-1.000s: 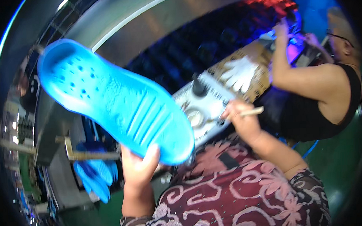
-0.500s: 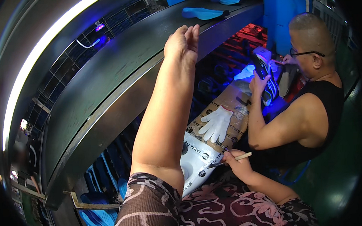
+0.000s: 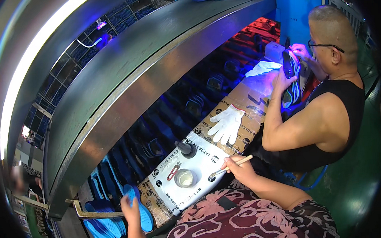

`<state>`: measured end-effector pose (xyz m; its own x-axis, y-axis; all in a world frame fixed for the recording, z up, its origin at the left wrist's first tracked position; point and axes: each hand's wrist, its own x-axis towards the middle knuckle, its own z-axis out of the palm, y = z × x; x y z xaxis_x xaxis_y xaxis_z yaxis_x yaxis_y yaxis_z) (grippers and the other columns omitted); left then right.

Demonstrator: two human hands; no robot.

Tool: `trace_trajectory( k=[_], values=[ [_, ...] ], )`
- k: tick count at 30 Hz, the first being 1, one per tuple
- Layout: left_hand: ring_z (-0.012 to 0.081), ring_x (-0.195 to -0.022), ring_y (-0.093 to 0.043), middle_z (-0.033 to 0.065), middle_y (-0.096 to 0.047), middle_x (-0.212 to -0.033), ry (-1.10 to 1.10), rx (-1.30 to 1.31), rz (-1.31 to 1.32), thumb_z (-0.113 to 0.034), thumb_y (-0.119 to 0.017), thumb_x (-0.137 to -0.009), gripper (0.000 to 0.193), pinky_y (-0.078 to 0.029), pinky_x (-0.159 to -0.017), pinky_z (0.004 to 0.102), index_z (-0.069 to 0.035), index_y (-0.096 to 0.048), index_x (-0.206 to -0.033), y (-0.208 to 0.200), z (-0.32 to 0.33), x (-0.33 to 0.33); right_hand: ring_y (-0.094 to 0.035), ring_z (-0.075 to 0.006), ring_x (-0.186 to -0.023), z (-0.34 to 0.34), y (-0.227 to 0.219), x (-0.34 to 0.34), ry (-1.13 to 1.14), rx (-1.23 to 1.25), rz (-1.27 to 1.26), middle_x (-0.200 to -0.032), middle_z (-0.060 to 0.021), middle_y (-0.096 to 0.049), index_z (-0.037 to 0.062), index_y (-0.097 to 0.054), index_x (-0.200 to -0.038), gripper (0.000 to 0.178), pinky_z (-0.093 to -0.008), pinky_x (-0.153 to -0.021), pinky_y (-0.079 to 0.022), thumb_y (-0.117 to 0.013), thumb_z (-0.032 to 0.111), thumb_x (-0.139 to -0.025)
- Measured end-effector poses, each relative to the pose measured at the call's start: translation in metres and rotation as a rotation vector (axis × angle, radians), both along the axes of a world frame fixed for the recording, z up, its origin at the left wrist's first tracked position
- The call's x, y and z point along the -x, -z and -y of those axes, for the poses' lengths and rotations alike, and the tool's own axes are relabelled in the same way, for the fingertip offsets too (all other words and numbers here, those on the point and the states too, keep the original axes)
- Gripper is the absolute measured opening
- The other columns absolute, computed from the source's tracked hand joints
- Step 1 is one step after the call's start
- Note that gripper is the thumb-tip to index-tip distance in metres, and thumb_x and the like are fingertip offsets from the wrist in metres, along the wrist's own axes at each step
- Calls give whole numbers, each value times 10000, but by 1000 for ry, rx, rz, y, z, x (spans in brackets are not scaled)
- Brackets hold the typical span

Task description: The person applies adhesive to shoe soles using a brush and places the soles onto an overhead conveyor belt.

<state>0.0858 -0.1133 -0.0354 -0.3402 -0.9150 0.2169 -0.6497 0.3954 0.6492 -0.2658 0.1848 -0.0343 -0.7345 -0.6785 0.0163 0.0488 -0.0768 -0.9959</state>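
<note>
Wooden-handled slim brush [image 3: 245,160] pinched in right hand [image 3: 239,170] | left hand [image 3: 131,209] by bright-blue curved shoe sole [image 3: 145,213], tbh can't tell if gripping

A curved white light tube [image 3: 17,70] burns out at upper left and leaves a bright sheen on the metal conveyor side [image 3: 120,103], while blue-violet light tints the shoe [image 3: 292,79] at right and red glows behind it. The pale counter [image 3: 207,154] is well lit and the brush [image 3: 244,159] fairly crisp, but the recess beneath the conveyor is dim, its detail hard to judge. Fisheye distortion bends edges toward the black rim.
</note>
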Motion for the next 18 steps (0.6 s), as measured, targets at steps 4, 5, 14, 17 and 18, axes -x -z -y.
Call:
trace_trajectory(
  k=[4,5,14,17,18],
  values=[
    [394,-1064,-560,266,-559,-1165,-412,-125,540,-262,-737,-736,750,-439,-928,430,64,-376,-1307,28,-47,-106,-512,-75,-598,24,0,-15,-80,7,-10,-642,-20,-593,9,-661,-753,292,-236,-561,-414,-546,203,-938],
    [380,-1068,-566,263,-563,-1168,-485,-298,618,-279,-740,-729,779,-443,-926,421,56,-361,-1321,31,-57,-121,-512,-76,-602,29,-1,-19,-98,-2,-9,-643,-20,-593,9,-661,-751,293,-235,-567,-416,-549,207,-937],
    [119,-465,-424,9,-526,-696,-355,-1186,-996,-173,-606,-843,152,-345,-445,244,-115,-517,-952,59,-29,-98,-494,-87,-601,40,-3,-32,-20,-129,-137,-647,-24,-581,4,-643,-737,360,-230,-585,-388,-500,248,-960],
    [112,-458,-373,28,-492,-698,-188,-1239,-1174,-152,-575,-814,141,-299,-435,244,-91,-464,-877,5,-47,-64,-469,-90,-613,41,-2,-35,-12,-115,-106,-640,-30,-546,-11,-632,-727,392,-230,-613,-372,-493,273,-960],
    [113,-485,-420,51,-539,-755,-194,-1081,-1163,-130,-562,-804,192,-336,-446,233,-64,-485,-968,-7,-59,-50,-469,-90,-613,44,-2,-37,-15,-129,-101,-640,-30,-546,-11,-632,-727,392,-230,-613,-372,-493,273,-960]
  ],
)
